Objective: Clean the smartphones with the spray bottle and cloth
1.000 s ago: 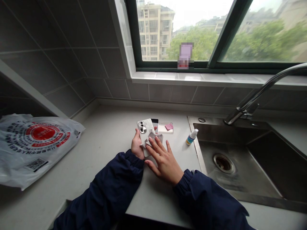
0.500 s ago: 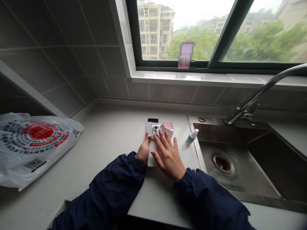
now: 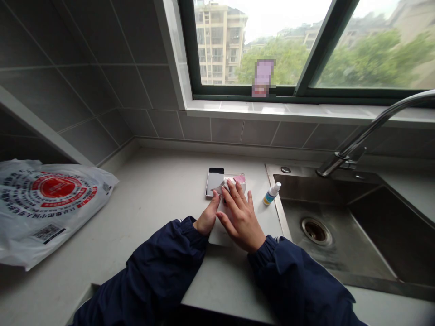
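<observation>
A white smartphone (image 3: 219, 228) lies low on the grey-white counter (image 3: 152, 203), mostly covered by my hands. My right hand (image 3: 242, 218) presses down on it with spread fingers, pinning a pale grey wipe cloth (image 3: 222, 185) at its far end. Its camera lenses are hidden. My left hand (image 3: 208, 216) grips the phone's left edge. Just beyond them lie a dark-screened phone (image 3: 215, 181) and a clear phone case (image 3: 235, 179) holding a pink square.
A small white spray bottle (image 3: 272, 194) stands by the rim of a steel sink (image 3: 326, 226) on the right, under an arched faucet (image 3: 360, 145). A printed plastic bag (image 3: 50, 203) lies at the counter's left. Tiled wall and window sill run behind.
The white phone has dropped from my left hand's raised hold to lying low on the counter. My right hand has moved further onto it, and the cloth now covers its far end.
</observation>
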`<action>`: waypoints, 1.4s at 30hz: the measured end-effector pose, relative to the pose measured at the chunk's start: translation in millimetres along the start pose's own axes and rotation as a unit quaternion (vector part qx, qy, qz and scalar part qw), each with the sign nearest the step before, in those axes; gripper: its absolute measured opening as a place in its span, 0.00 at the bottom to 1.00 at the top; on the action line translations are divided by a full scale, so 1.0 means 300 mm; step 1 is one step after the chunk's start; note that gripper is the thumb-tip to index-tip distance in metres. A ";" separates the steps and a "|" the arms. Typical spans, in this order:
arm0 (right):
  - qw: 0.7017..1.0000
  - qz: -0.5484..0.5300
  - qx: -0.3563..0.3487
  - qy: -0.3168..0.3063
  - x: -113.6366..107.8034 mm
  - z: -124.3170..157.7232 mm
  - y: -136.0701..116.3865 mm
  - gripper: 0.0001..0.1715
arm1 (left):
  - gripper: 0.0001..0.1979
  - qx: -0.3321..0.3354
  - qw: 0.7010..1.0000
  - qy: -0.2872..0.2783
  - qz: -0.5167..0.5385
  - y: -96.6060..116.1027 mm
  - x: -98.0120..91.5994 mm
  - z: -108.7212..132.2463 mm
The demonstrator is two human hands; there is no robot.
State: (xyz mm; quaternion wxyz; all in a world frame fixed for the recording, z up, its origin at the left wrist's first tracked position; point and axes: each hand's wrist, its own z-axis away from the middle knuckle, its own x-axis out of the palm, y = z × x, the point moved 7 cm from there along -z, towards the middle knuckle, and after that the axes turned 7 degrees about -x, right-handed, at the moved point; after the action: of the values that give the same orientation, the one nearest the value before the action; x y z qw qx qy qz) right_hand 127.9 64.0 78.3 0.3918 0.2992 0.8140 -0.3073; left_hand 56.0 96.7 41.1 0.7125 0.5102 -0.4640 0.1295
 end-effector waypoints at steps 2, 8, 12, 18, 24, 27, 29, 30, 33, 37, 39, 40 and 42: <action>1.000 -0.001 -0.016 -0.008 0.001 -0.002 -0.009 0.37 | 0.25 0.000 1.000 0.009 0.001 0.003 0.003 0.004; 0.998 -0.004 -0.048 -0.033 0.008 -0.004 -0.037 0.34 | 0.29 -0.007 0.997 0.059 0.045 0.009 -0.010 0.014; 0.995 -0.013 -0.079 -0.056 0.019 0.001 -0.067 0.31 | 0.39 -0.083 0.990 0.057 0.097 -0.013 -0.022 0.013; 0.992 -0.033 -0.107 -0.065 0.027 0.005 -0.090 0.29 | 0.41 -0.065 0.989 0.082 0.105 0.021 -0.050 0.012; 0.989 -0.059 -0.117 -0.064 0.025 0.007 -0.099 0.29 | 0.40 0.003 0.990 0.122 0.066 0.097 -0.062 0.024; 0.987 -0.067 -0.133 -0.058 0.029 0.011 -0.108 0.27 | 0.43 0.022 0.988 0.138 0.070 0.139 -0.077 0.027; 0.985 -0.070 -0.151 -0.040 0.028 0.014 -0.117 0.24 | 0.46 0.021 0.985 0.153 0.080 0.159 -0.092 0.027; 0.984 -0.070 -0.160 -0.026 0.026 0.016 -0.120 0.22 | 0.46 0.018 0.984 0.157 0.083 0.166 -0.097 0.027; 0.984 -0.066 -0.163 0.021 0.016 0.020 -0.116 0.18 | 0.47 0.032 0.982 0.163 0.087 0.179 -0.102 0.026; 0.988 -0.054 -0.122 0.075 0.004 0.026 -0.085 0.18 | 0.45 0.044 0.982 0.163 0.087 0.157 -0.084 0.024; 0.989 -0.047 -0.102 0.092 0.003 0.029 -0.070 0.22 | 0.43 0.051 0.983 0.157 0.080 0.145 -0.068 0.023; 0.990 -0.046 -0.095 0.097 0.003 0.030 -0.064 0.24 | 0.42 0.053 0.984 0.154 0.078 0.140 -0.062 0.022; 0.989 -0.057 -0.086 0.104 0.006 0.032 -0.056 0.28 | 0.40 0.058 0.984 0.150 0.078 0.136 -0.058 0.020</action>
State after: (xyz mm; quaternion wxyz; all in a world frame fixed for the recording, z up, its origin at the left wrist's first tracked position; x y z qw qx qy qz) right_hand 119.3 46.8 76.4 0.3108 0.2480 0.8894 -0.2255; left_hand 16.7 114.7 52.4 0.7308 0.4878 -0.3819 0.2865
